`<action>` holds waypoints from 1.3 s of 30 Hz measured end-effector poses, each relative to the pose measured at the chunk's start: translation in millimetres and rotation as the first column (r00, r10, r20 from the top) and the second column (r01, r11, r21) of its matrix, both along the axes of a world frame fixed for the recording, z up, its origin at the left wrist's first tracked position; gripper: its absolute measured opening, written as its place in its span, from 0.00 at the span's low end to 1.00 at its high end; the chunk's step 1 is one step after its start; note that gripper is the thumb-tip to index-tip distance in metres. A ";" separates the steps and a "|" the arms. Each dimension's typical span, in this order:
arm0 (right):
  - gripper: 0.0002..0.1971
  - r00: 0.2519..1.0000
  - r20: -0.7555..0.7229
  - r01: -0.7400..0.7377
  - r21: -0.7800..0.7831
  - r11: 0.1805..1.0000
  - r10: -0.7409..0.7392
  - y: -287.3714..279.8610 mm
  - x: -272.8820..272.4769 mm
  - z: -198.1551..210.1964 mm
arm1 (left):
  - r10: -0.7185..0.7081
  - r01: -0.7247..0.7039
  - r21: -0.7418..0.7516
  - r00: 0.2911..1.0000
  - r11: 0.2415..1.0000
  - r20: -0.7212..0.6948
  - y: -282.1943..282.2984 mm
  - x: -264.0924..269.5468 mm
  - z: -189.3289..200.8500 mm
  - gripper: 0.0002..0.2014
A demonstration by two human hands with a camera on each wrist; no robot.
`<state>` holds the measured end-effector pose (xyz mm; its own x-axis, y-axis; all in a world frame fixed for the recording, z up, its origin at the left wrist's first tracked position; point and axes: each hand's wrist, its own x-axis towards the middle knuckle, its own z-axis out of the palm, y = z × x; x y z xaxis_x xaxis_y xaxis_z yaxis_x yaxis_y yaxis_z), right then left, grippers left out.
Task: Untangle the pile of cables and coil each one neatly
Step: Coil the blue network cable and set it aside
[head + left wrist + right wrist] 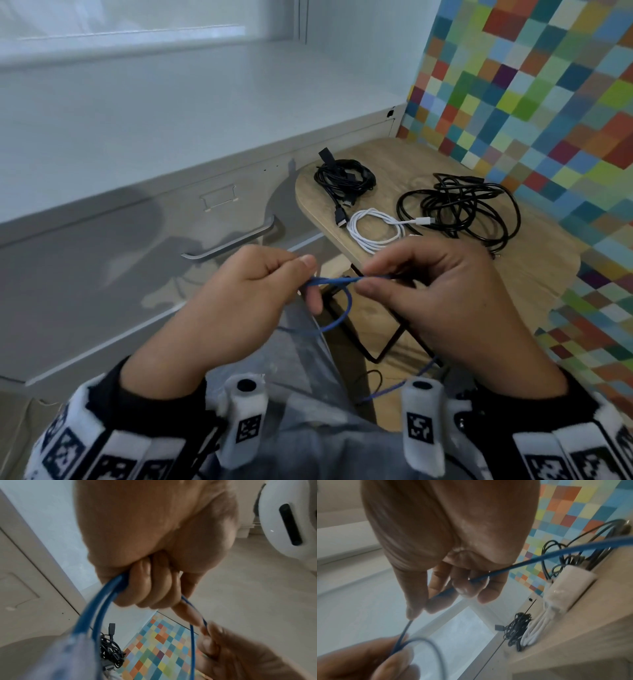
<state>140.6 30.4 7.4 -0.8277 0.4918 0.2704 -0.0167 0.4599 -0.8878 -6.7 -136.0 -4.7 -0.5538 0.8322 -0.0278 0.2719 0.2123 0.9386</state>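
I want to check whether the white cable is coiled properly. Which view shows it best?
The head view: the white cable lies whole on the wooden table, looped in a flat coil. The right wrist view shows it blurred and edge-on; the left wrist view does not show it clearly.

Grey-white metal cabinet (144, 212) fills left and centre of frame, with a silver bar handle (230, 244) and a small label holder (219, 197) above it. White sill (191, 72) across the top, bright window pane (137, 17) at upper left, soft daylight. Multicoloured checkered wall (534, 85) on the right. Light wood counter (534, 270) with rounded corner at centre right, on a thin black metal frame (387, 346)
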 end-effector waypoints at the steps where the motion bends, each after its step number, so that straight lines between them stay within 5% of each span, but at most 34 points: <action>1: 0.06 1.000 -0.014 0.009 0.008 1.000 -0.009 2.5 1.7 2.0 | -0.033 0.034 -0.014 0.997 0.999 0.074 -0.6 -1.7 -1.1 0.23; 8: 0.03 0.998 0.019 0.056 -0.061 0.997 -0.055 15.1 7.2 -0.3 | -0.125 -0.008 0.235 0.829 0.972 0.545 -2.0 -4.8 -1.6 0.15; 12: 0.06 0.982 0.022 0.186 -0.194 0.963 -0.186 33.4 10.7 -12.0 | -0.230 -0.105 0.416 0.701 0.903 0.675 -8.7 -15.5 4.0 0.12; 19: 0.08 0.979 0.189 0.126 -0.303 0.945 -0.070 22.6 2.9 -28.2 | -0.046 -0.378 0.535 0.784 0.756 0.619 -0.1 -5.9 7.6 0.11; 24: 0.08 0.971 0.213 0.171 -0.287 0.943 -0.111 20.6 0.9 -32.1 | 0.179 -0.581 0.528 0.759 0.619 0.626 -6.5 -19.7 16.6 0.12; 27: 0.08 0.955 0.195 0.235 -0.048 0.971 -0.222 18.1 0.0 -28.0 | 0.274 -0.512 0.582 0.850 0.632 0.450 -4.0 -16.9 13.7 0.15; 31: 0.07 0.953 0.276 0.091 0.141 0.986 -0.127 1.4 -1.9 -18.0 | 0.271 -0.225 0.516 0.962 0.826 -0.015 2.1 2.8 2.3 0.13; 35: 0.08 0.948 0.318 -0.041 0.213 0.976 -0.030 -12.5 -3.7 -15.0 | 0.194 -0.079 0.263 0.873 0.962 -0.448 4.2 9.5 -6.6 0.14; 39: 0.12 0.973 0.225 -0.105 0.217 0.970 0.055 -21.2 -4.6 -10.3 | 0.090 -0.030 0.103 0.753 0.994 -0.652 8.8 20.8 -9.8 0.12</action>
<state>136.0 9.2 -2.9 -0.9127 0.3679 0.1778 0.1181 0.6541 -0.7471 14.1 -127.2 -14.6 -0.4604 0.7789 0.4258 0.8155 0.1816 0.5496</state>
